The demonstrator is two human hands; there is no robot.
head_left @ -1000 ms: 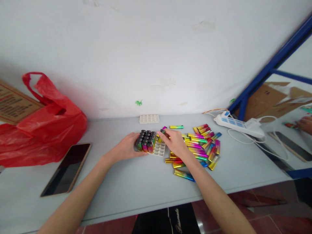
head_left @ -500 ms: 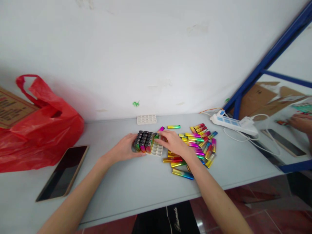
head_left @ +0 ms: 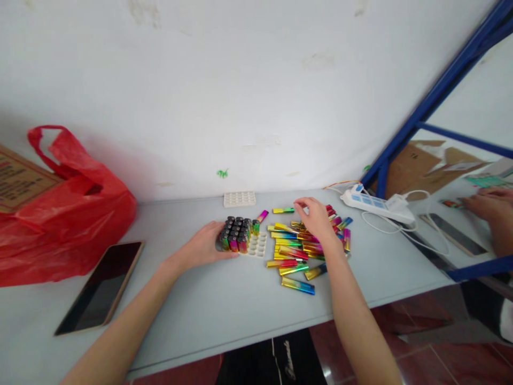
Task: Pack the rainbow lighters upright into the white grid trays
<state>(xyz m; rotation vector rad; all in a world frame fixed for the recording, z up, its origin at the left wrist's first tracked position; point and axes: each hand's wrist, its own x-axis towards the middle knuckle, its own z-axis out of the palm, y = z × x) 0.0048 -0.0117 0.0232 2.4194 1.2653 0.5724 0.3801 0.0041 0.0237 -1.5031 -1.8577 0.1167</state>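
Observation:
A white tray (head_left: 259, 245) on the grey table (head_left: 224, 299) holds several upright lighters (head_left: 237, 233) with black tops. My left hand (head_left: 202, 246) rests against the tray's left side, fingers curled on it. A pile of loose rainbow-coloured lighters (head_left: 298, 251) lies to the right of the tray. My right hand (head_left: 316, 218) reaches over the far part of that pile, fingers bent down onto the lighters; whether it grips one is hidden.
A second white tray (head_left: 239, 199) lies by the wall. A red plastic bag (head_left: 60, 219) and a dark phone (head_left: 100, 287) lie at left. A white power strip (head_left: 374, 205) with cables sits at right. Another person's hand (head_left: 487, 206) shows at far right, beyond a blue frame (head_left: 425, 107).
My right hand has left the tray, where it set a lighter, and moved right and farther to the loose pile. My left hand has stayed on the tray.

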